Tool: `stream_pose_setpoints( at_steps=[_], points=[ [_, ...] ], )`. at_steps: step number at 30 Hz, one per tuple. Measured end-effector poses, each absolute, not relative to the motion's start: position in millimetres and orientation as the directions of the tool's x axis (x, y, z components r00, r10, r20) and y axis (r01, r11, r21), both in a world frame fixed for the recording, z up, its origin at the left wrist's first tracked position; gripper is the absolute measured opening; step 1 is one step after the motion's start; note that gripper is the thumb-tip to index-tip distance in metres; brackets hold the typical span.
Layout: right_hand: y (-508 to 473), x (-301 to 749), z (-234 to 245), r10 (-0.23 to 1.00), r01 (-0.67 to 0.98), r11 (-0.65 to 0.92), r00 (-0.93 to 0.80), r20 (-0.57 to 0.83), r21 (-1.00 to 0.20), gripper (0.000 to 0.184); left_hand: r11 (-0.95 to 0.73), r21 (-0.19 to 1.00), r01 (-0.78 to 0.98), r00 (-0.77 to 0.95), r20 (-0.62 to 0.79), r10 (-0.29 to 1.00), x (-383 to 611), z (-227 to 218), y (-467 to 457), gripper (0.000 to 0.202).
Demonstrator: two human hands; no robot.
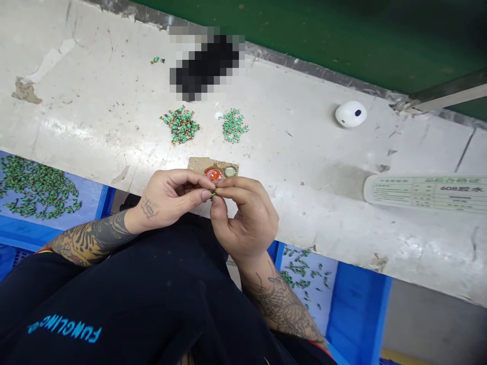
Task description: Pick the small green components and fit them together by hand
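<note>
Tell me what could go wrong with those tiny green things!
The left hand and right hand pinch one small green piece between them, so it might slip and get lost.

The red blob on the cardboard looks shiny, maybe wet, and is right by the hands, so it could smear.

The left pile and right pile lie loose, so a bump might mix them.

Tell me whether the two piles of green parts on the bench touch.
Apart: the head view shows a strip of bench between the left pile and the right pile.
</note>
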State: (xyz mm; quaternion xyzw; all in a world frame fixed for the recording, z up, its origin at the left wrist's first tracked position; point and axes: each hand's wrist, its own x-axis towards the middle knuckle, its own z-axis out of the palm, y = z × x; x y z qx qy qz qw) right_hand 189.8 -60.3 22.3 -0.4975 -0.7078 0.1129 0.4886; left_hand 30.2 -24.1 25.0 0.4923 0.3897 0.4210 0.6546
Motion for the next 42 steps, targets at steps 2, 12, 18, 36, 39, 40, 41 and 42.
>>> stream_pose_setpoints(
  at_steps=[2, 12, 18, 36, 39, 40, 41, 42],
  points=[
    [-61.2, 188.3, 25.2, 0.809, 0.598, 0.48, -0.02, 0.587, -0.641, 0.016, 0.173, 0.968, -0.181, 0.353, -0.1, 0.93, 29.8, 25.1, -25.0, 0.01],
    [-66.8, 183.4, 23.6, 0.749, 0.669, 0.517, -0.052, 0.661, -0.534, 0.018, 0.231, 0.951, -0.207, 0.38, -0.14, 0.915, 31.4, 28.5, -28.4, 0.015],
    [-69.1, 179.6, 21.4, 0.73, 0.675, 0.528, -0.051, 0.682, -0.515, 0.021, 0.219, 0.948, -0.232, 0.314, -0.14, 0.939, 35.6, 27.9, -35.5, 0.019],
    [-64.0, 185.8, 33.5, 0.765, 0.669, 0.479, 0.0, 0.644, -0.569, 0.016, 0.297, 0.902, -0.312, 0.402, -0.158, 0.902, 34.8, 28.8, -34.7, 0.013],
    [-65.1, 185.0, 33.6, 0.754, 0.674, 0.482, 0.006, 0.657, -0.56, 0.016, 0.263, 0.915, -0.308, 0.392, -0.13, 0.911, 34.3, 29.2, -37.2, 0.015],
    [-65.5, 184.8, 33.5, 0.751, 0.679, 0.48, 0.009, 0.66, -0.556, 0.016, 0.242, 0.921, -0.304, 0.383, -0.115, 0.917, 34.5, 29.0, -37.9, 0.015],
    [-65.8, 184.6, 33.3, 0.751, 0.685, 0.477, 0.009, 0.66, -0.551, 0.016, 0.22, 0.929, -0.298, 0.369, -0.1, 0.924, 34.8, 28.8, -38.6, 0.015],
    [-66.2, 184.5, 33.1, 0.752, 0.691, 0.472, 0.008, 0.659, -0.547, 0.015, 0.198, 0.937, -0.289, 0.354, -0.088, 0.931, 35.3, 28.7, -39.2, 0.014]
  ],
)
